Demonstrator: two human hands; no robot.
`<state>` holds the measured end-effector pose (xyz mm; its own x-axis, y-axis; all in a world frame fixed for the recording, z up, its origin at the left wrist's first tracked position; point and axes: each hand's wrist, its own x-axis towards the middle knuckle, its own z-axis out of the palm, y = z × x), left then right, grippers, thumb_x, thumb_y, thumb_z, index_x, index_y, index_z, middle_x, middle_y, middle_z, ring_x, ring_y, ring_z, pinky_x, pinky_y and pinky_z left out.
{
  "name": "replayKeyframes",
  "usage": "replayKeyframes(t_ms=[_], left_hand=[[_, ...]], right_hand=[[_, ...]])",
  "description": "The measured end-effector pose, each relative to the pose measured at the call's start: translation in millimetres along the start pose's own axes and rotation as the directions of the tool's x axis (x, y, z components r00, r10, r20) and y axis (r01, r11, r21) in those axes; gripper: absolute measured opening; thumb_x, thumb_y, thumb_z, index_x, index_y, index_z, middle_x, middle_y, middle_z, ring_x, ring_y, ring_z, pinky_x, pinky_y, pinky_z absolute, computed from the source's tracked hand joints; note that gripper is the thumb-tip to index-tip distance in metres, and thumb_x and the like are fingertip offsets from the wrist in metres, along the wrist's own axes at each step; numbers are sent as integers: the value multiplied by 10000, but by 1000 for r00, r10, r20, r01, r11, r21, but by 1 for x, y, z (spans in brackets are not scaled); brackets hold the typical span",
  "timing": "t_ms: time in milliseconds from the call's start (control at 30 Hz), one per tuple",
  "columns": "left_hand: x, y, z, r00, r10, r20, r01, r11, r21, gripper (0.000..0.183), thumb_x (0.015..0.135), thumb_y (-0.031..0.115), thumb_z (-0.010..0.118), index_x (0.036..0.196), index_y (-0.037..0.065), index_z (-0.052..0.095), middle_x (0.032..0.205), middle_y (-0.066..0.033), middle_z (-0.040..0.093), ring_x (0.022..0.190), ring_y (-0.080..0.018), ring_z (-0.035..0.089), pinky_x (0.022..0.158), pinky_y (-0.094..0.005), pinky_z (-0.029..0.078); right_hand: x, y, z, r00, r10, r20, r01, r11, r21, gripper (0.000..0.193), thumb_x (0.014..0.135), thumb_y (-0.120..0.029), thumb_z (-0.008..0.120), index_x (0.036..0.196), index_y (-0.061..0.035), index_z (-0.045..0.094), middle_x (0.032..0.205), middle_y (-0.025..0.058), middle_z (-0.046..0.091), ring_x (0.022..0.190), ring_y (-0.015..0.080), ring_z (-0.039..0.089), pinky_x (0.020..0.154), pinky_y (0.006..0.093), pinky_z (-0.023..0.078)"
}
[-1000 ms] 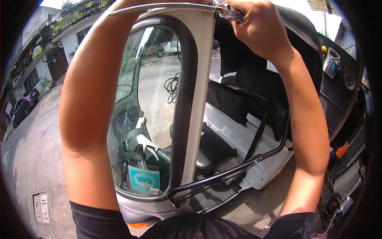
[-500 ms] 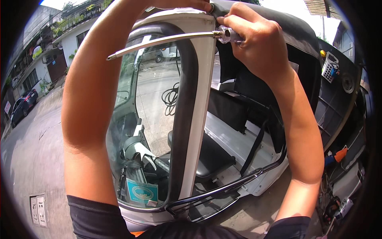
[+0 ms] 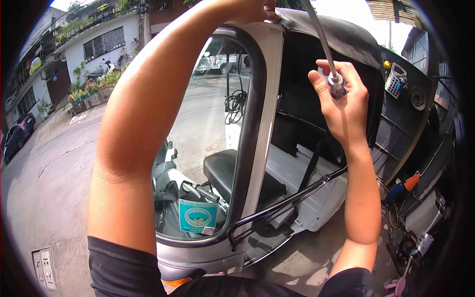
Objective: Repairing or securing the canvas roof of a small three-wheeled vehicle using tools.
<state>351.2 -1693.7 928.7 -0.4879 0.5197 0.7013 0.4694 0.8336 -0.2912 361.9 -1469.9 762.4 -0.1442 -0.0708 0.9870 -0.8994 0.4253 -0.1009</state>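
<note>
Head view: right hand [image 3: 346,104] has fingers clamped round clear-handled screwdriver [image 3: 337,87], clear of white pillar [image 3: 270,99]; left hand [image 3: 252,11] near black roof edge [image 3: 297,24], finger grip can't tell; open pavement [image 3: 54,173] left.

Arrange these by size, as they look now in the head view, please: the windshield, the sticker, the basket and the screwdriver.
1. windshield
2. sticker
3. basket or screwdriver: unsure, because the screwdriver is long but thin, nearer to the camera, and cut off by the picture's top edge.
</note>
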Motion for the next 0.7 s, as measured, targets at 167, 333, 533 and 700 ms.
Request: replayKeyframes(t_ms=[167,333,533,700], left_hand=[[-11,-9,2,997,-72,-38,69,995,-76,200,796,182,777,899,11,759,821,-219,714,782,-312,716,740,-403,552],[-61,17,-53,925,-249,-288,227,968,-108,237,883,210,692,976,-4,731,847,-207,716,795,-297,708,737,-415,544],[-266,102,-64,831,-557,-14,374,576,-727,248,987,212,507,1051,1,622,579,92,373,469,4,282,441,-207,168],[-496,195,-58,168,-875,454,460,-337,-821,134,924,187,540,979,67,559,648,66,363,501,-42,311,446,-212,233]], right_hand=[[-80,-35,-56,651,654,387,-755,610,240,412,929,-372,718,1070,-1,610,797,-6,561,612,39,515,493,207,410],[-204,-54,-111,460,733,501,-854,212,475,361,1021,-356,561,1097,-3,563,905,74,556,585,81,519,461,219,438],[-408,-123,-123,51,746,664,-868,-296,399,322,1051,-339,497,1115,-25,525,865,71,572,601,119,533,502,262,452],[-488,-199,-108,-75,525,848,-988,-157,9,162,899,-211,736,929,-85,640,618,-44,517,590,68,471,550,230,397]])
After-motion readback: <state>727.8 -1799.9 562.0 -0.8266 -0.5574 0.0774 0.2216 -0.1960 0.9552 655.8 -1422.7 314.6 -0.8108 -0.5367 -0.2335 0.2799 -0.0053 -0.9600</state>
